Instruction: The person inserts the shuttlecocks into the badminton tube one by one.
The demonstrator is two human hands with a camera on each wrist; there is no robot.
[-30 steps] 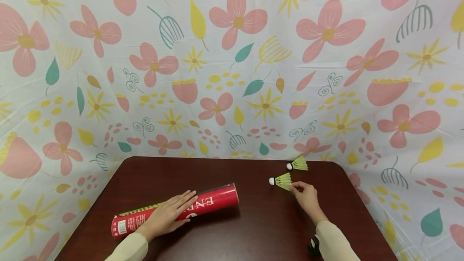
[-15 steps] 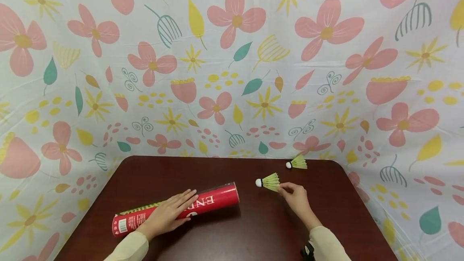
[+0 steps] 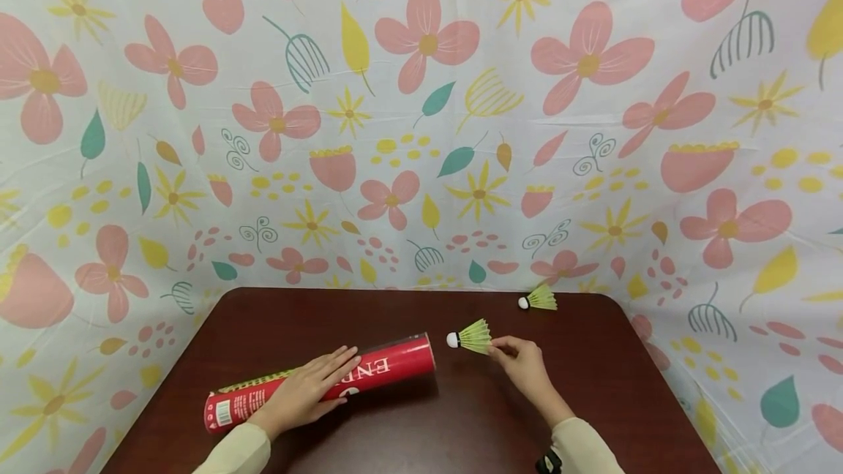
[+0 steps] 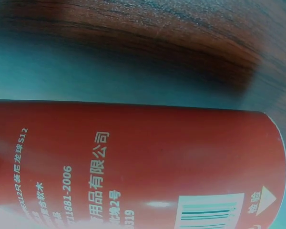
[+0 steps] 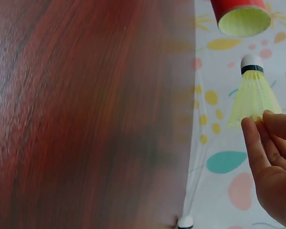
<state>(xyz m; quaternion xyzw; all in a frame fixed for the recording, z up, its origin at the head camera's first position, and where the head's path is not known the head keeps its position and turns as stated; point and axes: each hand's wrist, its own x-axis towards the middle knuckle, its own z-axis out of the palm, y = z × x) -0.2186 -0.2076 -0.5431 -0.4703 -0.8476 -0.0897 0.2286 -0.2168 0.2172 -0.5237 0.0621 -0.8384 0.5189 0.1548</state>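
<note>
A red cardboard tube (image 3: 395, 360) with white lettering lies on the table. My left hand (image 3: 304, 392) rests across its middle with fingers laid fairly straight over the top and thumb toward the near side. The left wrist view shows the tube's printed red side (image 4: 148, 157), without clear fingers. My right hand (image 3: 523, 366) pinches a yellow shuttlecock (image 3: 474, 336) by its skirt rim, white cork toward the tube. In the right wrist view, the held shuttlecock (image 5: 253, 90) points at the tube's round end (image 5: 244, 22), which is pale yellow-green inside. A small gap separates them.
A second yellow shuttlecock (image 3: 540, 298) lies near the table's back right edge; its white cork (image 5: 185, 222) shows at the bottom of the right wrist view. The dark brown table (image 3: 369, 437) meets a flower-printed cloth (image 3: 395, 130) behind and at both sides.
My right hand has carried the pinched shuttlecock leftward and slightly nearer me, from beside the other shuttlecock to close by the tube's right end. My left hand and the tube stay in place.
</note>
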